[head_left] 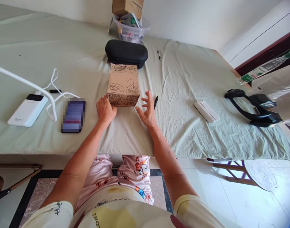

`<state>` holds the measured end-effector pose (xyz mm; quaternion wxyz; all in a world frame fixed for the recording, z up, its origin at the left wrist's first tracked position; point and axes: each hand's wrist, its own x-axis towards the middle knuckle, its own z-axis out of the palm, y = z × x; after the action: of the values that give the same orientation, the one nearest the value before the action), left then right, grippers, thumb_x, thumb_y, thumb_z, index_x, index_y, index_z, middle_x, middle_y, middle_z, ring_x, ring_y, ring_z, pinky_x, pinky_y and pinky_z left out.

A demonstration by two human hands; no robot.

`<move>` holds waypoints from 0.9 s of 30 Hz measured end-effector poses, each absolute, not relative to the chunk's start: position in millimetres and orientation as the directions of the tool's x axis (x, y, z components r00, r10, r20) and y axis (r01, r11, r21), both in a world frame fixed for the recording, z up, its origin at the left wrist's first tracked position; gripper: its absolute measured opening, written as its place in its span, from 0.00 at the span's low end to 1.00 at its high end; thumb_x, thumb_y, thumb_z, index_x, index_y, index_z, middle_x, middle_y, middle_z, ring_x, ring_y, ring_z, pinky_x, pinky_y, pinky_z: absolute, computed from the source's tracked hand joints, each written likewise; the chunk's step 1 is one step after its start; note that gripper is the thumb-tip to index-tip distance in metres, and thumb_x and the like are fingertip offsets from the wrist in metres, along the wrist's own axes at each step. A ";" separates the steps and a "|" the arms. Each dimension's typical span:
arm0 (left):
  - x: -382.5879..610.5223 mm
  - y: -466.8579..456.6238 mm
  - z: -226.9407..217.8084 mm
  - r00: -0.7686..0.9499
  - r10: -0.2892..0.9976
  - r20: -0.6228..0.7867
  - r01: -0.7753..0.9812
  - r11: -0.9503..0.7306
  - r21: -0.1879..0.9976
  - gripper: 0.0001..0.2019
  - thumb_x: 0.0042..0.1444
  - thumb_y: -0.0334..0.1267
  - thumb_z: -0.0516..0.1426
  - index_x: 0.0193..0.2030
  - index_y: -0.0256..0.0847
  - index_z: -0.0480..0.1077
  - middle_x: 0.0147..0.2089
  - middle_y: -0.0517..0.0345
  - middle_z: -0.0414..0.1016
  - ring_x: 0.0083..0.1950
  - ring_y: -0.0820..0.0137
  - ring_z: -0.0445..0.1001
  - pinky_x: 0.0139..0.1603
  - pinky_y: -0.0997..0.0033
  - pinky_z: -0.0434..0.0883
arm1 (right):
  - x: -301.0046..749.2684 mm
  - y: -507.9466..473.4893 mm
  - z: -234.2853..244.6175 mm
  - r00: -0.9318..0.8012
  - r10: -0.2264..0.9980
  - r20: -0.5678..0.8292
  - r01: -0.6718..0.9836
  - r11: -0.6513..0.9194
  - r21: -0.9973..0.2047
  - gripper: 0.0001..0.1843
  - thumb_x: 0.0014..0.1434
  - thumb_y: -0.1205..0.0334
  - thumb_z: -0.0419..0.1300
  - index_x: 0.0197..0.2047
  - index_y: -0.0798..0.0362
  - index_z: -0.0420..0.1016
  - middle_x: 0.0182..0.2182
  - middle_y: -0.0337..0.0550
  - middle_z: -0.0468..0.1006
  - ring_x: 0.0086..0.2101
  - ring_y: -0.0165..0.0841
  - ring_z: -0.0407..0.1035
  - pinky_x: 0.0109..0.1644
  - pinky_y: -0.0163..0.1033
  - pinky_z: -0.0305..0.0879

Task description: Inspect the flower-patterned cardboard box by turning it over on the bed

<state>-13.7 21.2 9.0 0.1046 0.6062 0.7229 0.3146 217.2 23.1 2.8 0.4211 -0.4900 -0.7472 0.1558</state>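
A small cardboard box (123,79) covered in black scribbles stands on the cloth-covered table in front of me. My left hand (105,110) is at its near left corner, fingers curled along the left side and thumb across the front, closed on that corner. Off the near right corner is my right hand (147,110), open, with its fingers spread and nothing in them. A black pen (156,102) lies just right of that hand. The underside of the box is hidden.
Behind the box lie a black zip case (126,52) and a clear plastic tub (133,33). To the left are a phone (73,115), a white power bank (28,110) and a white curved stand (23,81). A white packet (206,110) and a black headset-like device (251,107) lie right.
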 end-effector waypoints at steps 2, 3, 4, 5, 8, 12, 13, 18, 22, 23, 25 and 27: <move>-9.4 16.3 3.7 -0.267 0.938 0.222 0.815 0.097 0.571 0.32 0.50 0.29 0.56 0.65 0.26 0.66 0.67 0.29 0.72 0.75 0.41 0.64 0.78 0.37 0.58 | 212.2 24.5 2.7 -0.188 0.863 0.469 0.623 0.474 -0.622 0.48 0.71 0.44 0.56 0.83 0.44 0.35 0.78 0.58 0.49 0.64 0.49 0.67 0.59 0.55 0.76; -8.0 13.1 1.7 -0.273 0.938 0.214 0.819 0.109 0.564 0.32 0.51 0.29 0.57 0.65 0.26 0.66 0.69 0.27 0.70 0.77 0.40 0.61 0.79 0.36 0.56 | 209.6 25.4 3.5 -0.195 0.866 0.460 0.635 0.469 -0.614 0.47 0.71 0.45 0.56 0.83 0.43 0.36 0.78 0.57 0.50 0.65 0.50 0.66 0.60 0.56 0.76; -6.8 10.3 0.3 -0.272 0.940 0.208 0.822 0.114 0.558 0.32 0.52 0.30 0.56 0.66 0.26 0.66 0.70 0.27 0.68 0.78 0.40 0.58 0.79 0.35 0.55 | 207.1 26.2 4.9 -0.204 0.869 0.452 0.644 0.467 -0.606 0.45 0.71 0.45 0.56 0.83 0.43 0.39 0.78 0.55 0.50 0.67 0.50 0.64 0.62 0.57 0.75; -5.9 8.2 -0.5 -0.270 0.942 0.200 0.823 0.118 0.555 0.32 0.52 0.30 0.56 0.66 0.25 0.65 0.71 0.26 0.67 0.79 0.40 0.58 0.80 0.33 0.54 | 205.0 26.8 6.8 -0.215 0.869 0.445 0.647 0.468 -0.602 0.43 0.71 0.46 0.56 0.82 0.43 0.43 0.78 0.54 0.52 0.69 0.49 0.62 0.64 0.57 0.74; -5.5 6.8 -0.6 -0.262 0.946 0.192 0.812 0.109 0.573 0.32 0.53 0.29 0.55 0.67 0.27 0.66 0.71 0.27 0.68 0.79 0.41 0.59 0.80 0.32 0.53 | 201.4 26.6 11.5 -0.231 0.869 0.438 0.617 0.479 -0.624 0.36 0.70 0.50 0.58 0.78 0.44 0.56 0.75 0.52 0.58 0.71 0.48 0.58 0.64 0.55 0.75; -10.3 9.1 -0.7 -0.256 0.930 0.263 0.747 0.018 0.665 0.33 0.55 0.31 0.55 0.70 0.35 0.63 0.70 0.35 0.71 0.76 0.47 0.66 0.78 0.40 0.61 | 201.8 25.4 6.6 -0.123 0.879 0.461 0.505 0.455 -0.733 0.31 0.67 0.52 0.59 0.71 0.45 0.64 0.69 0.54 0.65 0.63 0.44 0.67 0.53 0.46 0.79; -11.7 9.1 -1.5 -0.249 0.919 0.307 0.723 -0.034 0.690 0.34 0.56 0.32 0.55 0.71 0.36 0.61 0.71 0.36 0.71 0.75 0.50 0.68 0.77 0.44 0.63 | 202.0 25.6 3.1 -0.088 0.882 0.462 0.462 0.447 -0.766 0.29 0.66 0.51 0.60 0.68 0.45 0.65 0.67 0.54 0.67 0.59 0.43 0.69 0.51 0.44 0.79; -10.4 4.9 -12.1 -0.262 0.761 0.593 0.576 -0.370 0.729 0.35 0.63 0.38 0.56 0.76 0.36 0.56 0.74 0.35 0.66 0.73 0.56 0.70 0.66 0.58 0.76 | 201.1 29.4 -16.4 0.006 0.920 0.392 0.269 0.376 -0.887 0.26 0.63 0.42 0.66 0.56 0.46 0.65 0.50 0.47 0.74 0.37 0.33 0.72 0.39 0.38 0.74; -4.4 1.8 -22.8 -0.260 0.715 0.648 0.538 -0.450 0.713 0.36 0.65 0.44 0.58 0.76 0.37 0.56 0.74 0.33 0.64 0.71 0.57 0.72 0.59 0.63 0.78 | 199.8 26.7 -20.3 -0.008 0.940 0.340 0.417 0.312 -0.853 0.18 0.67 0.45 0.63 0.48 0.48 0.64 0.31 0.35 0.71 0.27 0.29 0.63 0.35 0.37 0.63; -3.5 1.4 -24.6 -0.265 0.726 0.635 0.524 -0.444 0.727 0.37 0.65 0.45 0.59 0.77 0.36 0.54 0.75 0.32 0.64 0.70 0.57 0.72 0.59 0.64 0.79 | 199.4 24.9 -19.4 -0.022 0.939 0.343 0.461 0.314 -0.830 0.16 0.68 0.47 0.62 0.47 0.48 0.64 0.30 0.35 0.70 0.27 0.30 0.63 0.35 0.37 0.62; -2.1 1.0 -27.5 -0.275 0.766 0.581 0.474 -0.418 0.775 0.41 0.65 0.46 0.59 0.79 0.36 0.48 0.73 0.30 0.66 0.69 0.57 0.74 0.58 0.64 0.79 | 198.6 21.3 -16.8 -0.041 0.933 0.357 0.544 0.321 -0.775 0.13 0.70 0.48 0.61 0.45 0.48 0.66 0.32 0.37 0.72 0.30 0.32 0.65 0.37 0.37 0.61; -0.9 1.1 -29.8 -0.268 0.809 0.523 0.447 -0.377 0.812 0.41 0.66 0.45 0.58 0.80 0.35 0.46 0.69 0.31 0.71 0.66 0.58 0.77 0.60 0.62 0.79 | 197.9 19.0 -14.4 -0.054 0.930 0.362 0.628 0.314 -0.712 0.12 0.70 0.50 0.61 0.42 0.48 0.67 0.33 0.39 0.74 0.31 0.33 0.67 0.38 0.37 0.59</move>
<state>-0.9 1.1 -29.8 0.1542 0.5852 0.5366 0.5881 197.9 19.0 -14.4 0.4059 -0.5553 -0.7015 0.1864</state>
